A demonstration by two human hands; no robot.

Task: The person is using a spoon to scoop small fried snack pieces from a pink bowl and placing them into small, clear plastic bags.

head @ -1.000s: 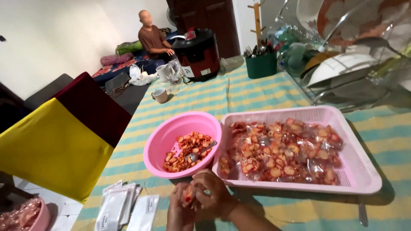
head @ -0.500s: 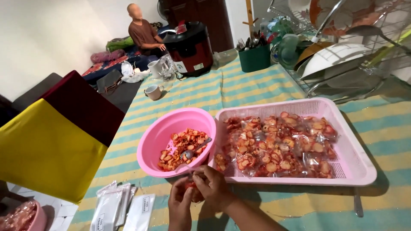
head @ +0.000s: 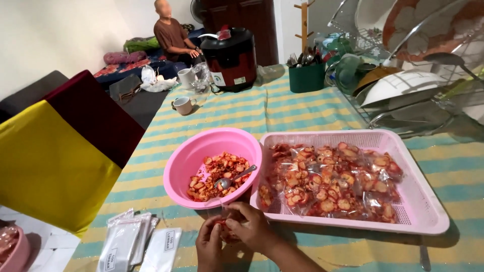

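My left hand [head: 208,244] and my right hand [head: 249,226] meet at the table's near edge, both closed on a small clear packet of red chips [head: 225,225]. Just beyond them stands a round pink bowl [head: 189,153] with loose red-orange chips and a metal spoon [head: 234,178] lying in it. To its right a pink perforated tray [head: 423,201] holds several filled clear packets of the same chips [head: 327,184].
Empty white-labelled pouches [head: 133,244] lie at the near left. A yellow and maroon cloth [head: 60,156] drapes the left side. Further back stand a mug [head: 182,105], a rice cooker [head: 231,58], a green cutlery holder [head: 306,75] and a dish rack [head: 418,80]. A person [head: 171,35] sits far behind.
The view has tilted and shifted, so the bowl and tray sit lower and closer. My hands stay together on the packet by the bowl's near rim.
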